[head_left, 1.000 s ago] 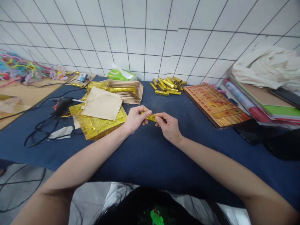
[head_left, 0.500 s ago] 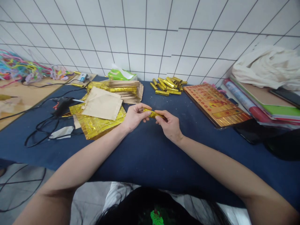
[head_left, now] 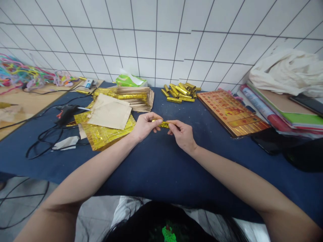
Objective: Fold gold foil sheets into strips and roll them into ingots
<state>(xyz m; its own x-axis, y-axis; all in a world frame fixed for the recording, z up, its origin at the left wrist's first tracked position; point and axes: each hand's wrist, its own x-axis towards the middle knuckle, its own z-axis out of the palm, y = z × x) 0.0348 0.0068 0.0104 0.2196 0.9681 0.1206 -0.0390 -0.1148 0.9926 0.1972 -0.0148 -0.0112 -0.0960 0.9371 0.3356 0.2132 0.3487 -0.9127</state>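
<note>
A small gold foil roll [head_left: 164, 124] is held above the dark blue cloth [head_left: 161, 168]. My left hand [head_left: 148, 126] pinches its left end, and my right hand [head_left: 182, 133] pinches its right end; the fingertips cover both ends. Beyond my hands lies a pile of gold rolls [head_left: 183, 91]. Gold foil sheets [head_left: 101, 139] rest left of my left hand, with beige paper squares [head_left: 109, 111] on top. Behind them is a stack of folded paper [head_left: 141, 101].
At left are a black glue gun [head_left: 67, 114] with its cable, a white scrap [head_left: 66, 143] and colourful pipe cleaners [head_left: 30, 75]. A green tissue pack [head_left: 130, 80] stands by the wall. Rightward lie an orange printed pack [head_left: 232, 112], notebooks [head_left: 282, 104] and white cloth [head_left: 290, 72].
My fingers have shifted slightly along the gold roll, and it now lies nearly level between them. The surrounding items have stayed in place.
</note>
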